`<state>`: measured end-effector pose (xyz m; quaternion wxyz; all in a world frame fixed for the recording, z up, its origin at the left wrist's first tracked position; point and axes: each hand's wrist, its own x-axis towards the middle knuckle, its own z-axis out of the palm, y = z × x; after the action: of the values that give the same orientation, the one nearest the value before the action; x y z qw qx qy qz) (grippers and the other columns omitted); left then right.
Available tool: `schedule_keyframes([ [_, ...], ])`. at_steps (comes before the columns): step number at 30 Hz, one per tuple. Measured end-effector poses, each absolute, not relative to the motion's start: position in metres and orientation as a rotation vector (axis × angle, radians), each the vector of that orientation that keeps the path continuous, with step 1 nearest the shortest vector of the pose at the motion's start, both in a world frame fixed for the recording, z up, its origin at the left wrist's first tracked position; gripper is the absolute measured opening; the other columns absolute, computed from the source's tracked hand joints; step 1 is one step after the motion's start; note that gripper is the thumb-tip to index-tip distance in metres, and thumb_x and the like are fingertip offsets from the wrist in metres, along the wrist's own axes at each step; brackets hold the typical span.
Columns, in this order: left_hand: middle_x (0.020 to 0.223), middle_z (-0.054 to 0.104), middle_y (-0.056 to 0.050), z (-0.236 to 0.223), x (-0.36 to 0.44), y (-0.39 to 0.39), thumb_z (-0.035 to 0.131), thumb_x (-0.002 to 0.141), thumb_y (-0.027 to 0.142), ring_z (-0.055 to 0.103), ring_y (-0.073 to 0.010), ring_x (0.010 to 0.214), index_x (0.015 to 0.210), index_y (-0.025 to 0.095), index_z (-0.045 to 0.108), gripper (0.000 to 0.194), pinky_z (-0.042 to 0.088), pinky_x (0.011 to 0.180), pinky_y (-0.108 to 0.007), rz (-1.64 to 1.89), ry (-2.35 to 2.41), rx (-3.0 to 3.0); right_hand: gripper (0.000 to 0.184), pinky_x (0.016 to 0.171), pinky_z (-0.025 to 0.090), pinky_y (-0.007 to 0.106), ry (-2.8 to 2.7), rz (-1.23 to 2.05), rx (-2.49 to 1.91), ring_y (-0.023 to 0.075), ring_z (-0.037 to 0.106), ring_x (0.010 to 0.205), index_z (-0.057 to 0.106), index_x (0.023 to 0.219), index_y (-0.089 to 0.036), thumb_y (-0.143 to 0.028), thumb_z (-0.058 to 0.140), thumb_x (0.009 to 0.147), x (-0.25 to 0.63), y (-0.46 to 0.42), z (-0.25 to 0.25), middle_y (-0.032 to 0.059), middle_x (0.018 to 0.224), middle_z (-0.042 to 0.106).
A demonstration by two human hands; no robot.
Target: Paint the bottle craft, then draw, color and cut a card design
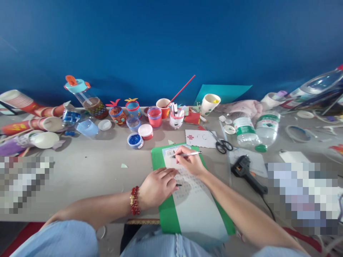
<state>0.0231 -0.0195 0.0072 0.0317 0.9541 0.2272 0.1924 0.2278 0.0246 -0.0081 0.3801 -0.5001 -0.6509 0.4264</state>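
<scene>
A white sheet of paper (198, 208) lies on a green cutting mat (167, 214) at the table's front edge. My right hand (190, 162) is closed round a silver pen (187, 154), whose tip rests near the top of the sheet. My left hand (158, 185) lies palm down on the sheet's left side with its fingers curled together, and a small dark tip pokes out from under it. A red bead bracelet (134, 200) is on my left wrist.
Black scissors (223, 145) and a black glue gun (245, 171) lie right of the mat. Paint pots (135, 140), decorated cups (154, 116) and a brush stand behind it. Plastic bottles (250, 128) lie at the right, paper cups (44, 140) at the left.
</scene>
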Motion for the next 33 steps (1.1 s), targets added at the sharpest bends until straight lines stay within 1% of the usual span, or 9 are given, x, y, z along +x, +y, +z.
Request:
schedule_keyframes([
  [4, 0.121, 0.068, -0.013, 0.0071, 0.0233, -0.0197, 0.054, 0.096, 0.027, 0.064, -0.024, 0.113, 0.092, 0.013, 0.065, 0.019, 0.051, 0.098, -0.039, 0.615, 0.697, 2.946, 0.007, 0.056, 0.046, 0.026, -1.678, 1.078, -1.281, 0.0145, 0.061, 0.06, 0.059, 0.082, -0.022, -0.019, 0.053, 0.085, 0.2283, 0.0251, -0.0086, -0.0011, 0.068, 0.066],
  [11, 0.121, 0.068, -0.011, 0.0092, 0.024, -0.0196, 0.051, 0.097, 0.026, 0.064, -0.0222, 0.112, 0.09, 0.014, 0.066, 0.021, 0.052, 0.098, -0.038, 0.636, 0.705, 2.96, 0.007, 0.056, 0.047, 0.025, -1.69, 1.074, -1.274, 0.0145, 0.061, 0.06, 0.059, 0.082, -0.022, -0.019, 0.053, 0.086, 0.2276, 0.0244, -0.0087, -0.001, 0.068, 0.066],
  [23, 0.121, 0.068, -0.011, 0.0085, 0.0242, -0.0188, 0.051, 0.098, 0.027, 0.063, -0.0228, 0.113, 0.092, 0.013, 0.065, 0.021, 0.051, 0.099, -0.038, 0.612, 0.709, 2.962, 0.008, 0.057, 0.047, 0.025, -1.717, 1.047, -1.277, 0.014, 0.062, 0.06, 0.06, 0.084, -0.022, -0.018, 0.053, 0.086, 0.2268, 0.0251, -0.0074, -0.0008, 0.069, 0.067],
  [26, 0.122, 0.067, -0.011, 0.0089, 0.0237, -0.0184, 0.051, 0.098, 0.027, 0.062, -0.0223, 0.114, 0.093, 0.014, 0.065, 0.02, 0.051, 0.1, -0.037, 0.6, 0.706, 2.956, 0.009, 0.058, 0.048, 0.025, -1.711, 1.065, -1.263, 0.0144, 0.063, 0.062, 0.062, 0.087, -0.021, -0.018, 0.053, 0.085, 0.2263, 0.0256, -0.0061, -0.0005, 0.07, 0.068],
  [29, 0.127, 0.065, -0.01, 0.0087, 0.0228, -0.0182, 0.053, 0.097, 0.027, 0.06, -0.0224, 0.118, 0.096, 0.014, 0.064, 0.017, 0.05, 0.1, -0.038, 0.536, 0.722, 2.934, 0.013, 0.061, 0.049, 0.026, -1.725, 1.069, -1.24, 0.015, 0.064, 0.066, 0.064, 0.091, -0.021, -0.018, 0.054, 0.084, 0.2257, 0.0258, -0.0045, 0.0012, 0.076, 0.07],
  [31, 0.13, 0.063, -0.01, 0.0086, 0.0225, -0.018, 0.053, 0.097, 0.027, 0.058, -0.0225, 0.119, 0.097, 0.015, 0.063, 0.015, 0.05, 0.098, -0.039, 0.496, 0.748, 2.929, 0.014, 0.061, 0.048, 0.026, -1.754, 1.035, -1.242, 0.0146, 0.063, 0.064, 0.066, 0.091, -0.021, -0.017, 0.055, 0.082, 0.2254, 0.0258, -0.0032, 0.0017, 0.078, 0.07],
  [33, 0.131, 0.063, -0.009, 0.0088, 0.0226, -0.0178, 0.053, 0.097, 0.027, 0.058, -0.0223, 0.118, 0.096, 0.016, 0.063, 0.015, 0.051, 0.095, -0.039, 0.475, 0.759, 2.937, 0.014, 0.058, 0.045, 0.026, -1.765, 0.978, -1.236, 0.0134, 0.058, 0.06, 0.067, 0.087, -0.02, -0.017, 0.056, 0.08, 0.2251, 0.0258, -0.0017, 0.0015, 0.077, 0.069],
])
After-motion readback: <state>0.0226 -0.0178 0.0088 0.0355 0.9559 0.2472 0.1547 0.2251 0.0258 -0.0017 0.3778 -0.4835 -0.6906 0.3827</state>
